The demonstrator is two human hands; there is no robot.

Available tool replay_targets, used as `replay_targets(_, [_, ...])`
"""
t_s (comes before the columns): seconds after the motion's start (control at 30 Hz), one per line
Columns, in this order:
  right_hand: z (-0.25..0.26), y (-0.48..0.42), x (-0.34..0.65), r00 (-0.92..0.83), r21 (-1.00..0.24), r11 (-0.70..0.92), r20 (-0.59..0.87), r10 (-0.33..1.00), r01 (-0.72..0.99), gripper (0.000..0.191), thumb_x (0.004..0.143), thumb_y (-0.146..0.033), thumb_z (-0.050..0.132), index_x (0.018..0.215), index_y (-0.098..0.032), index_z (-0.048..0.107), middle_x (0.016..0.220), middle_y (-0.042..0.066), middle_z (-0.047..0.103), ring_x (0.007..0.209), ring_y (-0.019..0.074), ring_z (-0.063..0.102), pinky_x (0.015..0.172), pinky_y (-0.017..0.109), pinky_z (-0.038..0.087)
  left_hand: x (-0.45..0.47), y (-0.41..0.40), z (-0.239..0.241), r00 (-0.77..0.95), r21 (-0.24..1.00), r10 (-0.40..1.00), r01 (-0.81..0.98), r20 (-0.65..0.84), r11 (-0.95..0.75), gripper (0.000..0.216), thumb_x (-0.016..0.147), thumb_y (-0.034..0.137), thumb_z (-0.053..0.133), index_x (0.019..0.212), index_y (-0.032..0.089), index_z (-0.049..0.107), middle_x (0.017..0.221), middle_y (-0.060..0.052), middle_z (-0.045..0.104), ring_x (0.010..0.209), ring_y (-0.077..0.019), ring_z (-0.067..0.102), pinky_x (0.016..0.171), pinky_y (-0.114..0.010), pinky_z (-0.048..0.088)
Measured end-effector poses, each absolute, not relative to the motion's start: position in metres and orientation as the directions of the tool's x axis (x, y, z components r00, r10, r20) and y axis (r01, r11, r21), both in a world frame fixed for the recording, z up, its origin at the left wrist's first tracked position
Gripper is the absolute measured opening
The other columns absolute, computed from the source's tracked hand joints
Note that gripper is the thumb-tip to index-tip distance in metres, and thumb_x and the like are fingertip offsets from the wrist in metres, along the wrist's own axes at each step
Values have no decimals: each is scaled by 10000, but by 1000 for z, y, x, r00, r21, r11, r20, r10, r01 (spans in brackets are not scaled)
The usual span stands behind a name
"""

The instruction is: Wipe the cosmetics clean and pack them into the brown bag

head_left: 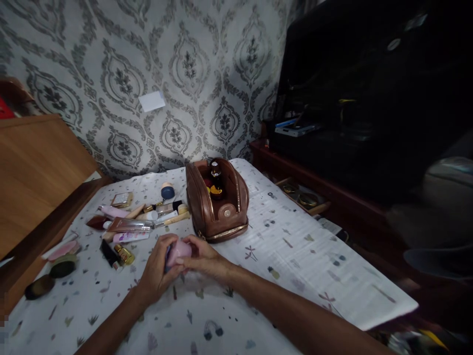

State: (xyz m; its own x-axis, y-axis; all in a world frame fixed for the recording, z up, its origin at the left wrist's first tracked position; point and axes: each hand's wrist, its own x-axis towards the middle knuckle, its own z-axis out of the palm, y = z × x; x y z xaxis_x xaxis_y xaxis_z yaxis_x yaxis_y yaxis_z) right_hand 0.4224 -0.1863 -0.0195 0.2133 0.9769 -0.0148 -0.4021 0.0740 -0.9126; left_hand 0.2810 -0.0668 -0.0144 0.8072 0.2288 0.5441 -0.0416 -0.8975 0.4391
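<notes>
Both of my hands are closed around a small pink container (180, 252), low in front of the bag. My left hand (157, 268) wraps its left side, where a bluish part shows; my right hand (209, 259) grips it from the right. The fingers cover much of it, so its exact kind is unclear. Just beyond stands a brown leather toiletry bag (201, 209), unzipped and wide open at the top. Inside it, a dark amber bottle (216, 185) with a silvery cap stands upright.
Left of the bag lie several tubes, brushes and bottles, among them a brownish tube (129, 225), a gold bottle (124, 254) and a blue-lidded jar (167, 191). Dark round brushes (40, 287) lie farther left. A wooden panel (44, 162) borders the left; a black television (369, 88) stands right.
</notes>
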Motion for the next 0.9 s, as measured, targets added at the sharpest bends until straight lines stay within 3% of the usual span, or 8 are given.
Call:
replay_targets(0.17, [-17,-188,422,319,-929,163,52,946,-331,699,496,-540,895,1000,-189,563,949,-11,574,874,133,560,758,249,442,277,-75,-10,838,550,302,2,455,-835,428,945,408,500,1317,206,442,1239,-125,529,1142,-265,542,954,-398,477])
replay_targets(0.43, [-20,-189,420,183,-956,104,55,982,-274,682,521,-537,877,1008,-206,532,961,-6,591,861,153,574,699,265,461,274,-80,-13,776,591,365,-13,515,-807,326,966,376,410,1207,197,536,1125,-93,581,1021,-243,576,860,-360,490])
replay_targets(0.7, [-18,-192,421,236,-969,218,240,942,116,513,628,-361,836,1035,-188,576,1006,14,609,924,183,568,775,293,453,273,-84,-8,776,550,339,-12,532,-835,276,949,320,426,1177,198,522,1117,-93,572,1039,-240,567,890,-373,478])
replay_targets(0.8, [-19,-193,420,265,-934,183,269,926,308,507,625,-323,840,1046,-188,592,998,18,625,920,197,578,789,307,458,273,-84,-8,767,495,308,-14,562,-869,268,926,292,475,1176,203,510,1127,-90,562,1076,-240,560,909,-373,479])
replay_targets(0.9, [-23,-193,419,250,-908,202,305,919,368,565,662,-303,809,1164,-195,573,1091,44,652,989,218,605,864,339,467,273,-84,-10,742,447,302,3,598,-894,264,898,265,527,1156,208,513,1130,-85,553,1085,-236,560,924,-372,483])
